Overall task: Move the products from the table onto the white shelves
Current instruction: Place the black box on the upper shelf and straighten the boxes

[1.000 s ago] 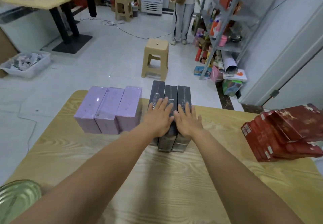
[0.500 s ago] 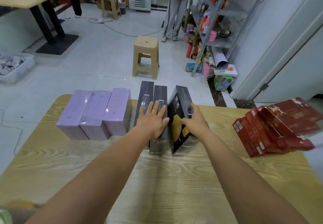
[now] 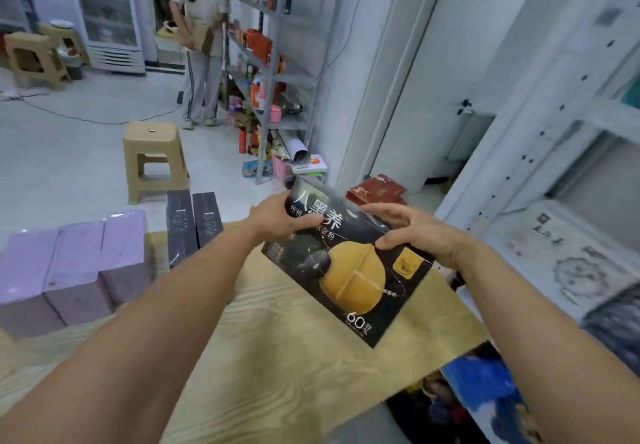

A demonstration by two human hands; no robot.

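1. I'm in a small shop or stockroom.
2. A metal rack [image 3: 294,73] holds mixed packaged goods.
3. A glass-door fridge [image 3: 110,17] stands at the back.
4. Identical purple boxes [image 3: 69,263] and black boxes [image 3: 192,225] sit in rows on my counter [image 3: 277,339].

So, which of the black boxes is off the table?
The black box with the yellow picture, gripped by the left hand and right hand; the other two black boxes stand together on the table.
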